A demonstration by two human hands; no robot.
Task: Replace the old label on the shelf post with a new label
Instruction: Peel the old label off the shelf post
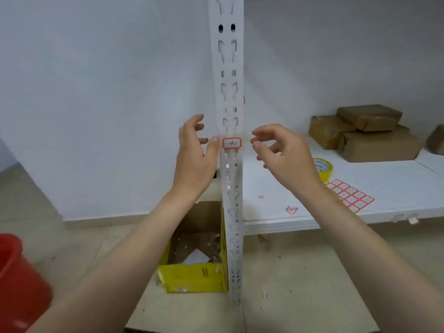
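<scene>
A white slotted shelf post [229,75] stands upright in the middle of the view. A red-bordered label [231,143] with handwriting is stuck flat on its front at hand height. My left hand [195,156] is just left of the post, fingers spread, thumb tip resting against the post's edge beside the label. My right hand [281,155] hovers a little right of the post with fingers loosely curled and holds nothing. A sheet of red-bordered labels [349,197] lies on the white shelf [276,188] to the right. A crumpled label [291,209] lies near the shelf's front edge.
A roll of yellow tape [323,168] stands behind my right wrist. Several brown parcels [365,132] are stacked at the shelf's back right. An open yellow carton [194,258] sits on the floor left of the post. A red bucket [16,282] is at the lower left.
</scene>
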